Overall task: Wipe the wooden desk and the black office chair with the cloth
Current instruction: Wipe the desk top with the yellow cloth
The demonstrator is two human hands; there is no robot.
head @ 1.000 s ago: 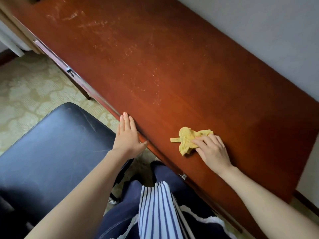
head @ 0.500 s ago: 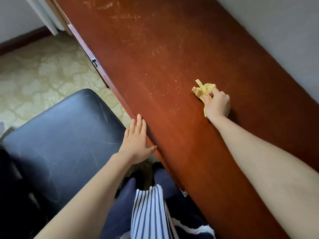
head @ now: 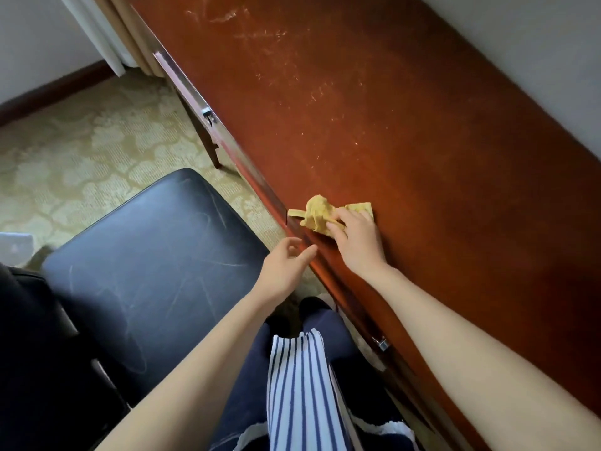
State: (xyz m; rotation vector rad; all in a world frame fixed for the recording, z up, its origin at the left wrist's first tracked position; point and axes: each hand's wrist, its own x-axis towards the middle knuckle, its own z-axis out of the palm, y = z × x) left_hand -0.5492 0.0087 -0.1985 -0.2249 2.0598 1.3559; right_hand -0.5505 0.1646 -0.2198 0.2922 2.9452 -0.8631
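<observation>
pressing the yellow cloth [head: 320,214] onto the wooden desk [head: 406,157] with my right hand [head: 356,245], fingers laid over it, not wrapped round. cloth sits bunched at the desk's near edge, one strip reaching the lip. left hand [head: 286,268] empty, fingers loosely bent, just beside that edge, near the black office chair [head: 146,255].

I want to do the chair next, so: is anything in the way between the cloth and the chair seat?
Only the left hand, hovering over the gap between the desk edge and the chair seat. The cloth lies at that edge under the right hand; nothing else visible stands between.
</observation>
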